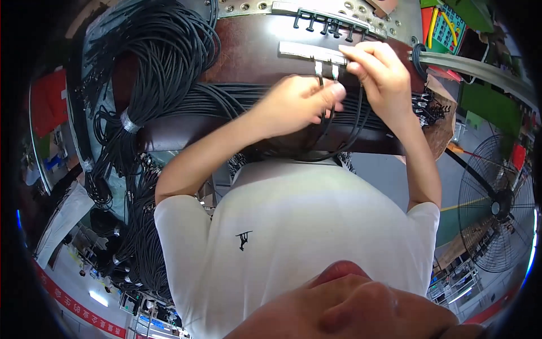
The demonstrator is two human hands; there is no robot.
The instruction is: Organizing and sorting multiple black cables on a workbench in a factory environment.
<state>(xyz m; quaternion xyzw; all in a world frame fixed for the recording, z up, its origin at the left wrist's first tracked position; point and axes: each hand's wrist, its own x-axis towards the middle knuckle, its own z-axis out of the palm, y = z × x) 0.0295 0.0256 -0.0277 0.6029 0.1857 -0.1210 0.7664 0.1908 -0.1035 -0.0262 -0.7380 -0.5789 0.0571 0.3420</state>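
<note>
The fingertips of the left hand (299,101) are closed around thin black cables (333,121), hiding what they pinch. The right hand (378,70) covers part of the grey metal strip (307,52), and its grip there cannot be read. The big cable bundle (152,51) at far left runs off into the dark, blurred rim. The small connectors (426,107) at right are perhaps plugs, too small to tell.

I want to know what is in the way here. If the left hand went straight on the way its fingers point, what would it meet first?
Most likely the right hand: the left hand points right, its fingertips pinching thin black cables beside the right hand's fingers. Depth is hard to judge, so the cables may come first.
</note>
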